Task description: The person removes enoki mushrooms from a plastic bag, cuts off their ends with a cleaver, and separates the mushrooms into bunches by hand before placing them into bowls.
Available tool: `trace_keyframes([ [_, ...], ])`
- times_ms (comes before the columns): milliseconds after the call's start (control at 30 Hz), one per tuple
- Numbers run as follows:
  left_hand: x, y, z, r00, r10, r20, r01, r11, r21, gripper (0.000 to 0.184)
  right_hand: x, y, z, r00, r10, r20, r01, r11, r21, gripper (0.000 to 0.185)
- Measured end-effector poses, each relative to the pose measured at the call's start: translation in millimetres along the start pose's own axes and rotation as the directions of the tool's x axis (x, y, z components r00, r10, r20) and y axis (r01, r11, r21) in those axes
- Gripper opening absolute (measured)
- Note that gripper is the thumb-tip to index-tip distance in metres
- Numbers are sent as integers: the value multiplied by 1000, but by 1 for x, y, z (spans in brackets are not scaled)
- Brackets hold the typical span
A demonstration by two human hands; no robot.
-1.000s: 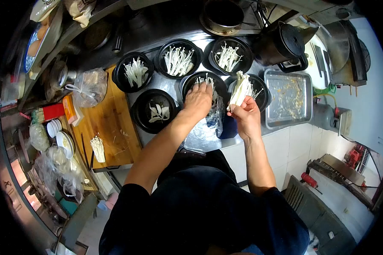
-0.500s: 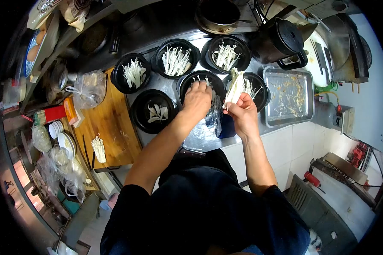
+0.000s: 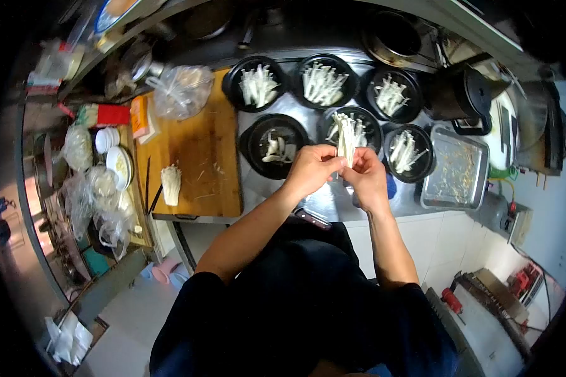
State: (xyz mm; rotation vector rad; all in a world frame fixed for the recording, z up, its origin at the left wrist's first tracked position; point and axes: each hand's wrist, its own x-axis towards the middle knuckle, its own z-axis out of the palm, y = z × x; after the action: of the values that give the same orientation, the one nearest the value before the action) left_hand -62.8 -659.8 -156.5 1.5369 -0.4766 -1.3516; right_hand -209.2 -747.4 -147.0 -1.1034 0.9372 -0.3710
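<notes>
Both hands meet over the front of the counter on one bunch of enoki mushrooms point(image 3: 346, 135), held upright with its caps away from me. My left hand point(image 3: 316, 168) pinches the base from the left, and my right hand point(image 3: 367, 180) grips it from the right. Directly beyond the bunch is a black bowl point(image 3: 377, 128) with enoki in it, partly covered by the bunch. To the left, another black bowl point(image 3: 250, 156) contains a few pale pieces. Several more black bowls with enoki stand around these, among them one at the right point(image 3: 429, 164).
A wooden cutting board point(image 3: 201, 157) on the left carries another enoki bunch point(image 3: 171, 185) and a tied plastic bag point(image 3: 183, 93). A metal tray point(image 3: 453, 166) with scraps and a black kettle point(image 3: 462, 97) stand right. A knife handle point(image 3: 312, 218) lies at the counter's front edge.
My left hand has come out of the middle bowl and joined my right hand at the enoki bunch. The view has swung left, so everything appears further right.
</notes>
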Motion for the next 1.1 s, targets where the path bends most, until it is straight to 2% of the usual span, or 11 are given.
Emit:
trace_keyframes([
  [300, -31, -23, -71, 993, 44, -107, -39, 998, 54, 20, 0, 14, 64, 989, 137, 49, -141, 986, 90, 28],
  [367, -34, -21, -86, 991, 8, -136, -5, 1000, 22, 20, 0, 6, 76, 957, 288, 40, -290, 938, 188, 24],
  [500, -29, -32, -112, 984, -5, -179, 10, 1000, 28, 20, -4, 7, 77, 962, 270, 42, -266, 894, 361, 21],
  [633, -18, -39, -129, 973, -58, -221, 113, 964, 242, 20, -12, 1, 76, 974, 224, 20, -206, 851, 484, 19],
  [733, -23, -17, -128, 976, 43, -215, 102, 782, 615, 26, -17, 4, 74, 979, 201, 18, -183, 846, 501, 21],
  [767, -21, -21, -126, 978, 44, -204, 93, 782, 616, 26, -17, 6, 73, 981, 190, 24, -177, 848, 499, 21],
  [833, -22, -21, -122, 901, 371, -226, -5, 530, 848, 25, -17, 12, 73, 978, 208, 17, -191, 859, 476, 21],
  [900, -29, -14, -116, 883, 425, -199, -79, 553, 829, 26, -18, 15, 76, 980, 199, 21, -185, 859, 478, 21],
  [967, -39, -1, -110, 988, 143, -62, -114, 933, 342, 29, -18, 22, 81, 979, 206, 7, -186, 871, 455, 21],
  [1000, -44, 11, -108, 997, -61, 50, 51, 982, 183, 31, -17, 23, 83, 979, 204, -6, -182, 885, 427, 21],
  [1100, -48, 5, -103, 1000, 11, 28, -16, 983, 183, 26, -17, 24, 92, 986, 167, 0, -160, 941, 300, 22],
])
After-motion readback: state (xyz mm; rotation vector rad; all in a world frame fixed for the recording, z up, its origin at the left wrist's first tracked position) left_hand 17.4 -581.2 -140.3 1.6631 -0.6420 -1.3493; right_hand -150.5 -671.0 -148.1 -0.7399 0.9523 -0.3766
